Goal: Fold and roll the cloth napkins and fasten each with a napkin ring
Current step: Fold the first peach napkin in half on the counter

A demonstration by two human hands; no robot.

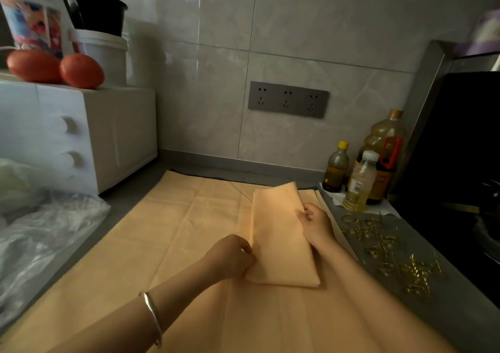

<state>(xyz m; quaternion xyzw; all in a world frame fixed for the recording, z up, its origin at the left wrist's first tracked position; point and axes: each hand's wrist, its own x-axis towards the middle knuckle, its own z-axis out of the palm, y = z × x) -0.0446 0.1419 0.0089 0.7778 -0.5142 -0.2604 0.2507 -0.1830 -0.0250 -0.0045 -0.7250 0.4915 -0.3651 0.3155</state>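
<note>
A silver bracelet (153,317) is worn on the left wrist. The folded napkin (281,241) is laid on a spread cloth (162,244) covering the counter (446,314). Its left edge is pinched by the left hand (232,255), and its right edge is gripped by the right hand (316,225). Gold napkin rings (392,255) are scattered just beside the cloth on the right. Oil bottles (362,179) are stood farther back.

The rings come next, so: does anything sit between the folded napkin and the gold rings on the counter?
Nothing visible does. The napkin rings lie on the counter right of the folded napkin; only the right hand, holding its edge, is on that side.
</note>
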